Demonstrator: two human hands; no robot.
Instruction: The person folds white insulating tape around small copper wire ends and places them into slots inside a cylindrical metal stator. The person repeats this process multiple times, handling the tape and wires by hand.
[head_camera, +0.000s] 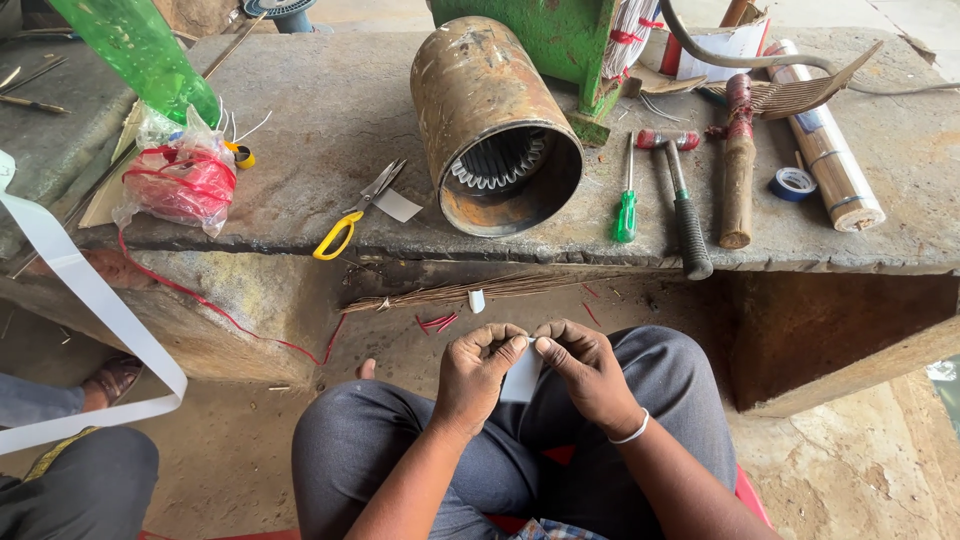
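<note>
Seated before a stone workbench (300, 130), a person's left hand (478, 372) and right hand (588, 372) pinch a small white paper strip (520, 378) over the lap, holding it taut; a rusty cylindrical motor stator (495, 125) and yellow-handled scissors (358, 208) lie near the bench's front edge.

I could see only the top edge of the white paper slip (521, 378); my fingers (505, 345) covered the rest. The green bottle (140, 55) and the green machine frame (545, 40) ran off the top edge. The white strip (95, 290) left the frame at the left. Inside the plastic bag (178, 172), I couldn't make out the contents.
</note>
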